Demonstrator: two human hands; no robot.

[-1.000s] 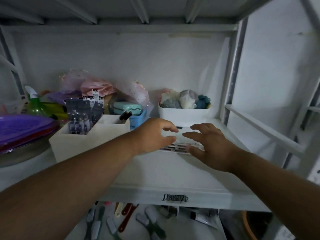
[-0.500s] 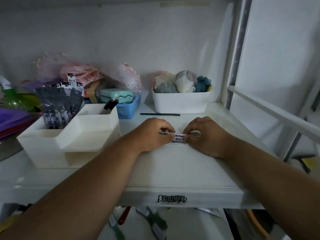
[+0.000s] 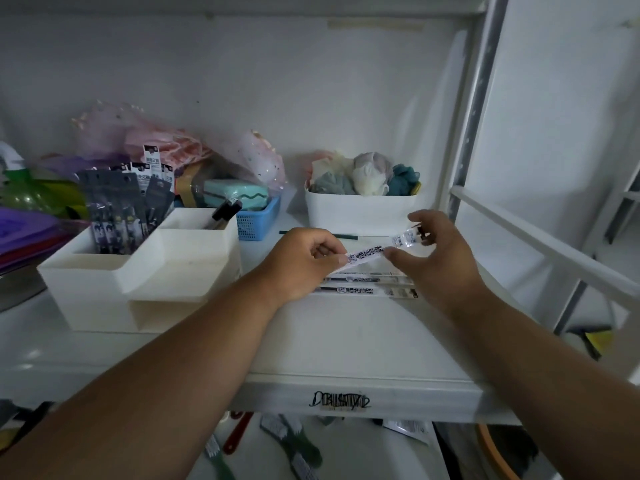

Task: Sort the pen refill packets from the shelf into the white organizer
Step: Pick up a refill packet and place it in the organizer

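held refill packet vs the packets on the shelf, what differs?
The held packet is lifted and tilted, its right end higher; the shelf packets lie flat. The left hand and right hand pinch the held packet's ends; nothing grips the shelf packets. Shared: long, narrow, printed, all outside the organizer.

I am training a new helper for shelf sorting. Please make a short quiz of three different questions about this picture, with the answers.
1. True or false: the lifted refill packet is held by both hands.
2. Multiple choice: where do the other loose packets lie? A) in the blue basket B) flat on the shelf under the hands C) in the white bin of cloths
3. Fill in: the dark packets already sorted stand in the rear-left compartment of the white ____.

Key
1. True: the left hand pinches one end, the right hand the other.
2. B
3. organizer
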